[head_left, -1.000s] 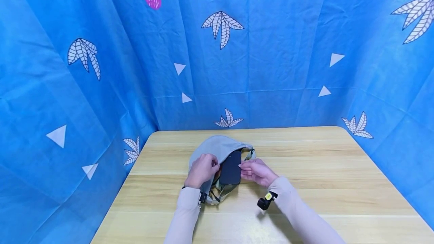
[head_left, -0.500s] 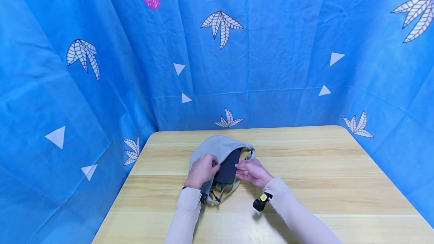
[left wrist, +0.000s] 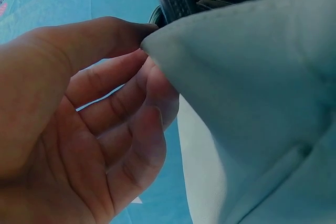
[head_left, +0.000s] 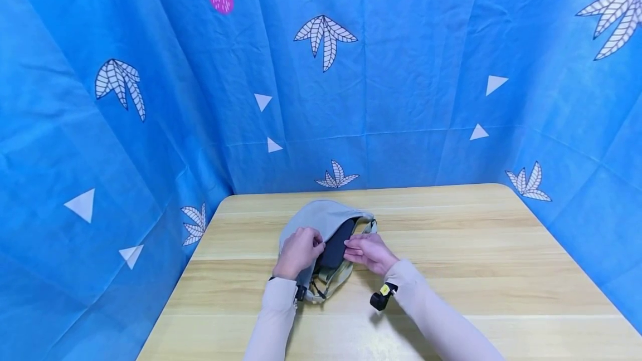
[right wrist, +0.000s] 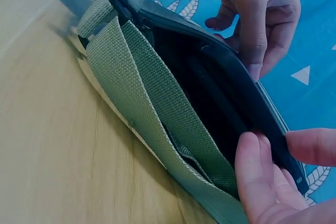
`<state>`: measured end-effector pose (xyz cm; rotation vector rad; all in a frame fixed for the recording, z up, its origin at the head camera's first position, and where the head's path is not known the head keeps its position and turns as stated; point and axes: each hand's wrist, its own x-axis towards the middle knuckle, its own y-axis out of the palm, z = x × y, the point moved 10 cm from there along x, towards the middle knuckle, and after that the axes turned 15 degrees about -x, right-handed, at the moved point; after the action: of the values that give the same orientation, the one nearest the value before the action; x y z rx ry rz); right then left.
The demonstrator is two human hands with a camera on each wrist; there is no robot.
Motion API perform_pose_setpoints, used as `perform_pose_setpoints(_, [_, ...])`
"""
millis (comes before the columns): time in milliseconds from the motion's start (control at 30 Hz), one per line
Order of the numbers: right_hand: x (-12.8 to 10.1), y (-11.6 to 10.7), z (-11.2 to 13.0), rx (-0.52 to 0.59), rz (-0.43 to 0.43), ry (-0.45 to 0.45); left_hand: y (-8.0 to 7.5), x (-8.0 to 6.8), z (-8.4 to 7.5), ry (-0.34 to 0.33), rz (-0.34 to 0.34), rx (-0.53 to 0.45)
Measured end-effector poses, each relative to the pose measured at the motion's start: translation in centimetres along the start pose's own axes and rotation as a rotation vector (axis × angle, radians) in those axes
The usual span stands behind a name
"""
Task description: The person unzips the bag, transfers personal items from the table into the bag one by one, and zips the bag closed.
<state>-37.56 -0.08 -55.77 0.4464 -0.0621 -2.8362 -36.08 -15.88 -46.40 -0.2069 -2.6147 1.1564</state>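
Note:
A light grey sling bag (head_left: 317, 217) lies on the table with its zipped mouth gaping. My left hand (head_left: 299, 252) pinches the fabric edge of that mouth between thumb and fingers, as the left wrist view (left wrist: 79, 93) shows close up. From the other side, my right hand (head_left: 370, 253) holds a black smartphone (head_left: 335, 248) by its edge, thumb on one face and fingers on the other. Most of the phone sits within the bag's opening, tilted, its far part hidden under the grey fabric. Green webbing strap (right wrist: 113, 59) loops along the bag's near side.
The light wooden table (head_left: 476, 249) extends around the bag, mostly to the right. Blue patterned cloth (head_left: 411, 71) hangs behind and at both sides of it. A black wrist camera (head_left: 380, 299) juts out below the right sleeve.
My right hand has moved left with the phone, which has tilted and gone deeper into the bag, so less of it shows. My left hand stays on the bag's edge.

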Motion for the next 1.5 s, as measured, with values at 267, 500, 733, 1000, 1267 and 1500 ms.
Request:
perform_pose_setpoints(267, [0.4,0.5,0.1,0.016,-0.045,0.009,0.0,-0.1,-0.2,0.015,-0.003,0.006])
perform_pose_setpoints(500, [0.4,1.0,0.2,0.045,-0.061,0.004,0.0,-0.1,-0.2,0.015,-0.002,0.0])
perform_pose_setpoints(733, [0.3,1.1,0.1,0.06,-0.065,0.007,0.0,-0.1,-0.2,0.017,-0.002,-0.003])
perform_pose_setpoints(1000, [0.4,1.4,0.2,0.062,-0.057,-0.003,0.0,0.0,-0.1,0.013,-0.005,-0.001])
perform_pose_setpoints(1267, [0.5,1.7,0.2,0.061,-0.059,-0.008,-0.2,0.0,-0.4,0.022,0.002,-0.008])
perform_pose_setpoints(1500, [0.5,1.9,0.2,0.067,-0.061,-0.012,-0.1,0.0,-0.4,0.016,0.007,-0.002])
